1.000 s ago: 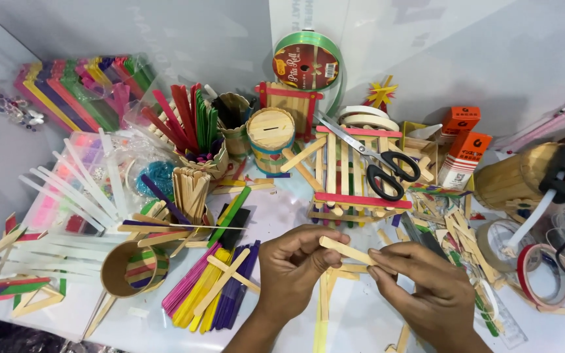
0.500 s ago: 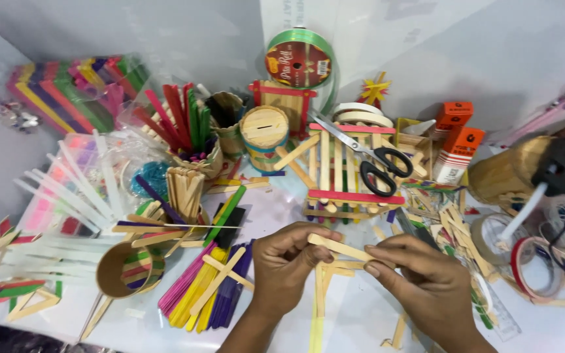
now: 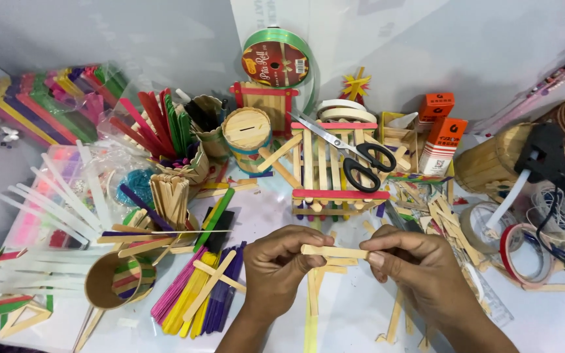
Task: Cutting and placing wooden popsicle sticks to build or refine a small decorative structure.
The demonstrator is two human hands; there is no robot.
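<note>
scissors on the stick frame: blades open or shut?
Shut. The scissors lie flat across the wooden stick frame, blades together in one narrow point, black handle loops side by side.

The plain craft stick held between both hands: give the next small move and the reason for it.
Probably lower the plain craft stick onto the sticks lying under it. The left hand and right hand pinch its two ends and hold it level, crosswise above them, seemingly not yet resting on them.

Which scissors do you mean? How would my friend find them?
Start at the big green ribbon roll standing against the back wall. Just below and right sits a stick rack with red bars. The scissors lie across it: the only thing there with black handles and shiny blades.
</note>
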